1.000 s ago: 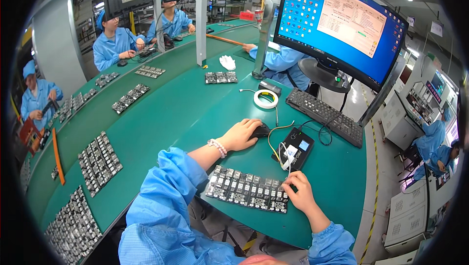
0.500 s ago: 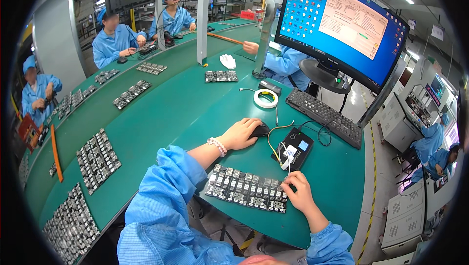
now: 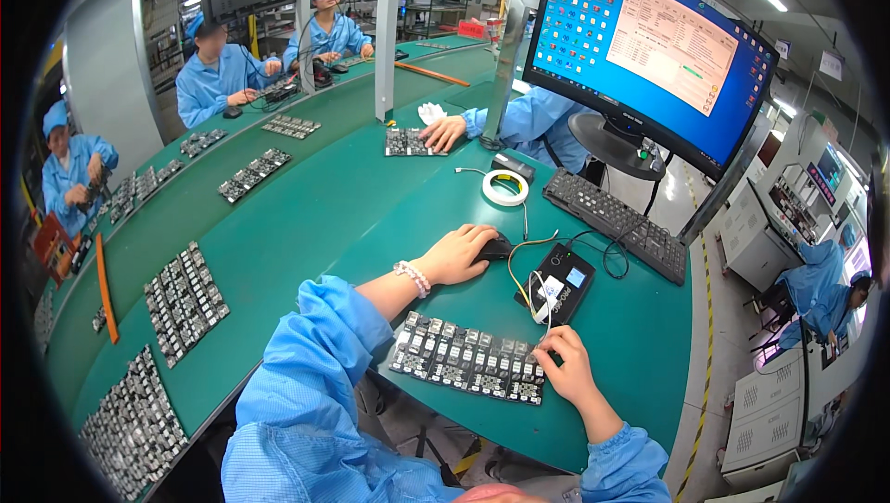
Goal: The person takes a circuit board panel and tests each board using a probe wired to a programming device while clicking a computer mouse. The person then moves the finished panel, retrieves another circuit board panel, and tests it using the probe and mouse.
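Head-worn fisheye looks down across green table [image 3: 362, 216]

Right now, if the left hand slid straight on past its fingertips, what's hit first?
The black mouse: the left hand is on it. Past that, the line seems to run toward the keyboard, though exact heading is unclear.

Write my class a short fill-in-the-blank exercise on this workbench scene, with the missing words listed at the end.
1. The person's left hand rests on a black computer ____.
2. Of the two ends of the nearest circuit-board panel, the person's right hand is at the ____ one.
3. Of the person's two wrists, the ____ one wears a beaded bracelet.
4. The colour of the tabletop is ____.

Missing words: mouse; right; left; green.
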Available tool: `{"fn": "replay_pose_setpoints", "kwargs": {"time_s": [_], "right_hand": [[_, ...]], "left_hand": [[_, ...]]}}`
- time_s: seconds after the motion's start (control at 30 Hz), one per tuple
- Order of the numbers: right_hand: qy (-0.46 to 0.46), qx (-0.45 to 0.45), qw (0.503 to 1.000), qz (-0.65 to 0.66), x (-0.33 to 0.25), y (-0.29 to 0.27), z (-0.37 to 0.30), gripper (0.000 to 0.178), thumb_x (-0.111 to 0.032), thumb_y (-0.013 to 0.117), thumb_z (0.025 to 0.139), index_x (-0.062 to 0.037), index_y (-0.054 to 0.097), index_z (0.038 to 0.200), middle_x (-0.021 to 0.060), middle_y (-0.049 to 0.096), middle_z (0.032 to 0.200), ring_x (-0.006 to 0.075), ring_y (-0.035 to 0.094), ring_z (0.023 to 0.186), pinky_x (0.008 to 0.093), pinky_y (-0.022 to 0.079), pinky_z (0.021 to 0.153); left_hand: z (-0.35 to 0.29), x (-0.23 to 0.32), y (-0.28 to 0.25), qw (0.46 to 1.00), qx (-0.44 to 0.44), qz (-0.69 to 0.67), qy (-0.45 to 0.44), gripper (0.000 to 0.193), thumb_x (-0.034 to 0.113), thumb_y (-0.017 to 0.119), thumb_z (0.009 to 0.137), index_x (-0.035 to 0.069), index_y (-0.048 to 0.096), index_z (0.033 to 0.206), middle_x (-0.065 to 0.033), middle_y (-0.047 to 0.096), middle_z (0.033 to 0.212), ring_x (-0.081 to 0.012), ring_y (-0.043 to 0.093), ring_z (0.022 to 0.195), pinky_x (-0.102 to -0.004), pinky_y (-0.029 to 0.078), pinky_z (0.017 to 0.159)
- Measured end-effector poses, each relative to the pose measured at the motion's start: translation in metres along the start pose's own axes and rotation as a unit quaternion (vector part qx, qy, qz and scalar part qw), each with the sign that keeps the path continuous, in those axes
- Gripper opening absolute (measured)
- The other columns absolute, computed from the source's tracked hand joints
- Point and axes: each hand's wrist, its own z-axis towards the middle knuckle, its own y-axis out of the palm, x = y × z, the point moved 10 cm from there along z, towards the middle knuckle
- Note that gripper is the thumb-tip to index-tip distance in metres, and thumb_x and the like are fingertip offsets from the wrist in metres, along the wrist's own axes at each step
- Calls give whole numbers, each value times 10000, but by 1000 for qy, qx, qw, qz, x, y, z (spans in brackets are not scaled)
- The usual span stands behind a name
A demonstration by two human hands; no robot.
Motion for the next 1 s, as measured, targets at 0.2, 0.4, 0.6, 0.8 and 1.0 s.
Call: {"fn": "replay_pose_setpoints", "kwargs": {"time_s": [0.2, 0.4, 0.6, 0.8, 1.0], "right_hand": [[4, 0, 1000, 5, 3, 1, -1, 134, -41, 732, 785, 17, 611, 795, 108, 590, 937, 235, 614, 841, 334, 514, 715], [0, 0, 1000, 0, 1, 1, -1, 136, -40, 733, 786, 17, 611, 795, 108, 588, 941, 238, 612, 844, 336, 511, 719], [0, 0, 1000, 4, 0, 0, 0, 133, -44, 730, 789, 13, 610, 795, 105, 588, 937, 240, 609, 846, 337, 507, 724], [2, -1, 1000, 3, 1, 1, -1, 125, -43, 723, 794, 8, 609, 797, 101, 589, 932, 240, 610, 846, 338, 510, 723], [17, -3, 1000, 12, 2, 1, -2, 114, -55, 718, 797, -4, 617, 800, 91, 597, 923, 257, 607, 868, 356, 496, 752]], "left_hand": [[-1, 1, 0, 1000, 2, -1, 1, 556, 190, 653, 847, 32, 419, 1326, -152, 457, 1408, -367, 458, 1261, -447, 419, 1030], [0, 0, 0, 1000, -3, 3, -3, 551, 193, 652, 850, 31, 421, 1323, -152, 455, 1414, -365, 457, 1263, -447, 416, 1036], [0, 0, 0, 1000, -4, 3, -5, 549, 195, 651, 851, 33, 422, 1323, -146, 456, 1414, -362, 457, 1265, -445, 414, 1039], [-1, 0, -1, 1000, 2, 0, -2, 552, 196, 653, 848, 36, 423, 1322, -141, 457, 1413, -361, 459, 1262, -444, 415, 1038], [-1, 0, 1, 1000, 5, -1, -3, 549, 193, 655, 843, 35, 426, 1318, -141, 461, 1408, -360, 465, 1252, -444, 417, 1036]]}}
